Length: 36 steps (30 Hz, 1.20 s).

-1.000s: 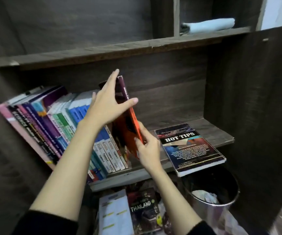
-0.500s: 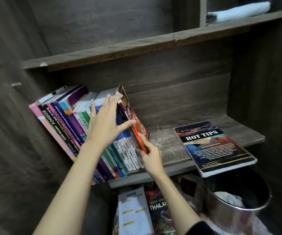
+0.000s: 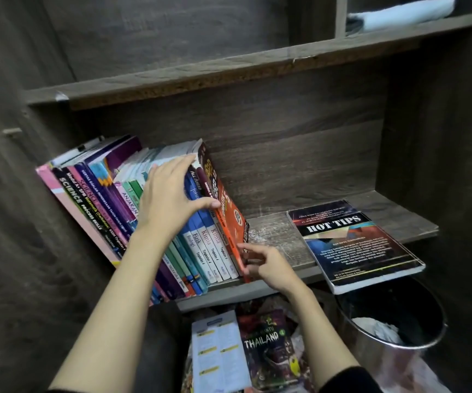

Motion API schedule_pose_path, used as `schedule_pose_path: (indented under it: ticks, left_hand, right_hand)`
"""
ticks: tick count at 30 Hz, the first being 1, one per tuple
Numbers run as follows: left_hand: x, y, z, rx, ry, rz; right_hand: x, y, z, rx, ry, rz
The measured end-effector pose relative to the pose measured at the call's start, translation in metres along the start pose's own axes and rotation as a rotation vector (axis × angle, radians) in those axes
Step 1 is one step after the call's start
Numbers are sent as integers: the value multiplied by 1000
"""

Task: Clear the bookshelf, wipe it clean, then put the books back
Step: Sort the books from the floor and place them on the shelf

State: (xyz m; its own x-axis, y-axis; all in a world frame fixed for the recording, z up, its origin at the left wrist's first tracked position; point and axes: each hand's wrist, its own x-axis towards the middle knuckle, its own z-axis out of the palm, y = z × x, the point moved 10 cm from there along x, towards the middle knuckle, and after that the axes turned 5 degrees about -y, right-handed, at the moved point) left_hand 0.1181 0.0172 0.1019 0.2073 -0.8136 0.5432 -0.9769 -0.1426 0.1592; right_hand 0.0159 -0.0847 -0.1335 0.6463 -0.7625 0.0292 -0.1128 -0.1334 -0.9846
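The step in hand is seating the orange book (image 3: 229, 211) at the right end of the leaning row of books (image 3: 107, 199) in the left half of the frame. The left hand (image 3: 169, 199) lies wide and flat over the tops of the row, with its thumb pressed to the orange book's spine. The right hand (image 3: 269, 268) holds nothing I can make out. Its index fingertip touches the book's lower edge at the shelf (image 3: 280, 242) front and the other fingers curl loosely. To do this well, I judge, the left hand should keep the row braced so it cannot slump right, while the right hand nudges the book's foot back until it is flush with its neighbours. The HOT TIPS book (image 3: 354, 245) lies flat at right, overhanging the front edge above the bin (image 3: 393, 350), and is likely next. A second ago the orange book stood lifted clear of the row, gripped by both hands. Now it leans closed against the row.
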Motion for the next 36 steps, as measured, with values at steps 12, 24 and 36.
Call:
schedule_pose_path:
  ticks: [12,24,36]
  left_hand:
    - [4,-5,5,-5,139,-26]
    - [0,4,9,197,80,-117]
    - [-49,139,125,48,-327,-166]
  right_hand:
    - [-3,-8,1,-214,145,1]
    - [-12,-20,-10,-471,116,55]
    - [-105,-44,-181,-879,522,272]
